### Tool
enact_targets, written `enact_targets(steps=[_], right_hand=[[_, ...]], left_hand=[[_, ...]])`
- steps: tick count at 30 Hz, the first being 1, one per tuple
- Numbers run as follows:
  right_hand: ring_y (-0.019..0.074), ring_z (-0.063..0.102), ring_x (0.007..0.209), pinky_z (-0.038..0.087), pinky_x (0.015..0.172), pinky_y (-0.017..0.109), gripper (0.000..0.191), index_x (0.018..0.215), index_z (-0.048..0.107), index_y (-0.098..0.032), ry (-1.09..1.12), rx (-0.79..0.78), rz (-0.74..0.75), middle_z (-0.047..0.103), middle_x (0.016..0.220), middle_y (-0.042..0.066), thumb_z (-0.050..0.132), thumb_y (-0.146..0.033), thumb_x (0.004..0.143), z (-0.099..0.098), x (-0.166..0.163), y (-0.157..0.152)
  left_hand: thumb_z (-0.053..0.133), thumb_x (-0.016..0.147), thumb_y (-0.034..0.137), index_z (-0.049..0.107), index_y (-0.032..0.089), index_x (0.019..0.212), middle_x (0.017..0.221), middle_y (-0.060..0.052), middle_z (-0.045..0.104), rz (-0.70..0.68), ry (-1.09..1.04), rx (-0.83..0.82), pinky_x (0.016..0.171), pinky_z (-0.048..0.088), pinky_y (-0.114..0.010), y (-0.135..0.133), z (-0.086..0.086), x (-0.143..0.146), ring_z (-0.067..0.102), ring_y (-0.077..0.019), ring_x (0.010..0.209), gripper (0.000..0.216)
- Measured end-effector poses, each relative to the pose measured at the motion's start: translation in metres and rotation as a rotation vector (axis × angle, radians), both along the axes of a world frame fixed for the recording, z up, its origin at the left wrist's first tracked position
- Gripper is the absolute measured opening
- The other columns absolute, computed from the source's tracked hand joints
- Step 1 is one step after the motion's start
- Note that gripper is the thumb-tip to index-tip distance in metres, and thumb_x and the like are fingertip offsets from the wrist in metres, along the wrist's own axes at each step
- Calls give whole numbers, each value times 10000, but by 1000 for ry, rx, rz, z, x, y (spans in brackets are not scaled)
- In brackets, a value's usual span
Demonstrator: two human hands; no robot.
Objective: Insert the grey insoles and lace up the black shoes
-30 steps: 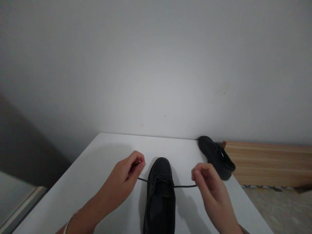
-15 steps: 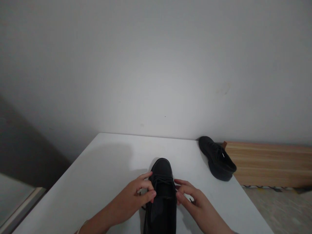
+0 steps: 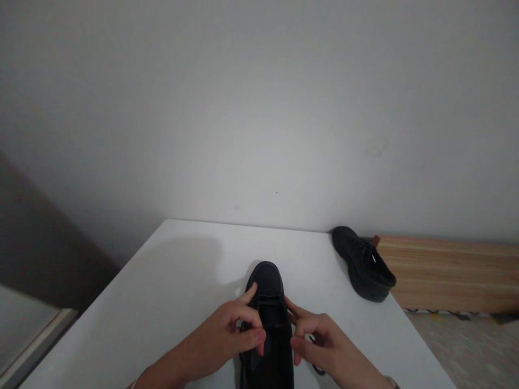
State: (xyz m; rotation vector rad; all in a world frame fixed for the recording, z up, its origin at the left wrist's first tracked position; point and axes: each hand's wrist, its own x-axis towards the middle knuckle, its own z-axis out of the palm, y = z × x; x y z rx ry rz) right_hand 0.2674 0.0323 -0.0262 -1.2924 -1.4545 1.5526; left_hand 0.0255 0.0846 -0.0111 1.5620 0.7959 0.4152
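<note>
A black shoe [image 3: 265, 281] lies on the white table [image 3: 178, 270], toe pointing away from me. My left hand [image 3: 233, 332] rests against its left side, thumb and fingers curled in at the lacing, index finger stretched toward the toe. On the shoe's right side my right hand [image 3: 320, 340] has its fingers bent and pinched close to the lacing. A bit of black lace [image 3: 318, 370] shows below the right hand. Whether either pinch holds lace is hidden by the dark shoe.
A second black shoe [image 3: 363, 265] lies at the table's far right corner, beside a wooden board [image 3: 454, 273] against the wall. The plain grey wall stands right behind the table. Floor shows at the far left and lower right.
A second ago both hands held the lace ends pulled out wide to either side. They have come in to the shoe and now work close together at its lacing.
</note>
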Motion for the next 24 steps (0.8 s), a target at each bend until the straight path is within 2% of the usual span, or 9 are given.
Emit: enact_targets(steps=[3, 5, 8, 10, 11, 13, 16, 19, 24], right_hand=[[323, 332, 1476, 159, 1204, 491, 431, 664, 703, -214, -65, 37, 24, 619, 1394, 128, 687, -610, 833, 3, -1, 2], [316, 357, 1462, 172, 1201, 500, 414, 704, 713, -221, -131, 77, 19, 662, 1335, 113, 640, -589, 878, 7, -1, 2], [323, 444, 1390, 362, 1099, 471, 405, 742, 699, -233, -244, 147, -52, 623, 1361, 104, 582, -582, 911, 16, 1, 1], [319, 523, 1289, 503, 881, 378, 398, 739, 668, -232, -318, 189, -109, 595, 1341, 117, 560, -572, 916, 24, 3, -1], [306, 558, 1223, 512, 793, 339, 389, 733, 649, -230, -345, 216, -130, 598, 1292, 121, 553, -556, 921, 27, 4, -2], [259, 602, 1080, 497, 769, 306, 353, 723, 616, -227, -363, 286, -138, 616, 1130, 100, 548, -500, 936, 35, 2, -3], [204, 604, 955, 469, 865, 301, 296, 725, 596, -228, -306, 383, -97, 599, 970, 50, 554, -411, 954, 45, -6, -4], [205, 599, 985, 474, 863, 302, 255, 776, 649, -233, -219, 412, -32, 591, 1034, 61, 554, -384, 958, 54, -18, -5], [240, 581, 1091, 458, 912, 338, 309, 775, 672, -222, -159, 375, -25, 606, 1152, 99, 566, -445, 961, 62, -27, -5]], left_hand=[[637, 885, 533, 731, 213, 746, 1117, -116, 752, -19, 25, 27, 1149, 230, -512, 1, 0, 1, 183, -343, 1529, 361], [606, 907, 513, 716, 216, 772, 1228, -116, 699, 7, 35, 45, 1103, 307, -493, 2, -1, 0, 228, -345, 1509, 344], [571, 912, 501, 687, 208, 756, 1303, -116, 609, 133, 3, 114, 998, 406, -413, 5, -1, -2, 389, -327, 1393, 352], [553, 910, 516, 650, 198, 712, 1099, -95, 639, 207, -15, 160, 890, 440, -352, 7, 3, -4, 563, -268, 1123, 387], [549, 908, 530, 627, 196, 694, 950, -65, 637, 227, -23, 155, 826, 442, -329, 7, 6, -5, 590, -229, 956, 405], [552, 902, 561, 596, 195, 677, 747, -14, 600, 226, -57, 83, 741, 431, -303, 5, 13, -5, 558, -183, 756, 432], [577, 904, 549, 625, 186, 701, 835, -49, 694, 164, -177, -12, 799, 445, -310, -2, 21, 0, 609, -207, 861, 419], [615, 919, 453, 671, 183, 744, 967, -62, 721, 72, -223, 37, 895, 438, -319, -9, 25, 8, 617, -221, 994, 326], [695, 881, 356, 664, 175, 722, 848, -23, 673, 0, -205, 89, 782, 465, -281, -10, 29, 17, 612, -174, 841, 243]])
